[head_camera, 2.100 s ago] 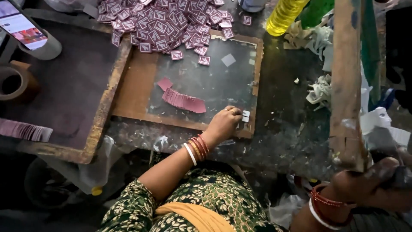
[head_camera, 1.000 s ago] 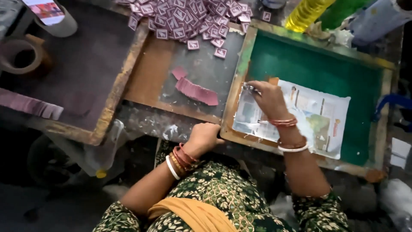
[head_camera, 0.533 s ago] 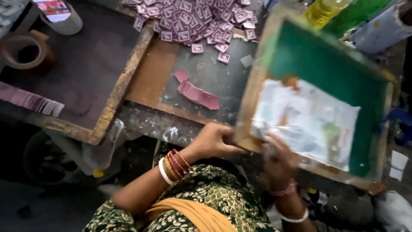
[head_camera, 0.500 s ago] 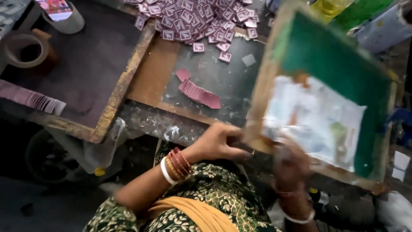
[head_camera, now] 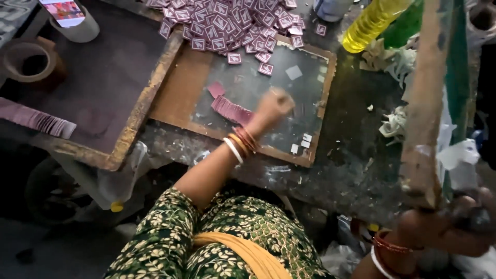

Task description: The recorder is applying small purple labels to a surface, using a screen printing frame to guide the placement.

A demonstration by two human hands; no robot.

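While the big wooden frame with its green screen stands tipped up on edge at the right, the glass plate on the bench lies uncovered, and that seems to be why the frame is held so. The right hand is closed around the frame's lower corner, bearing its weight from below. The left hand reaches out over the glass plate, blurred; its fingers look curled, but I cannot tell whether they hold anything. It hovers just beside a fanned row of pink cards lying on the plate, with one loose pink card near them.

The plate sits in a brown wooden board, which keeps it fixed on the grimy bench. Beyond its far edge lies a heap of printed pink labels, spilling partly onto the glass. To the left, a second dark tray holds another row of cards, with a roll of tape beside it. A yellow bottle stands at the back, near crumpled rags.
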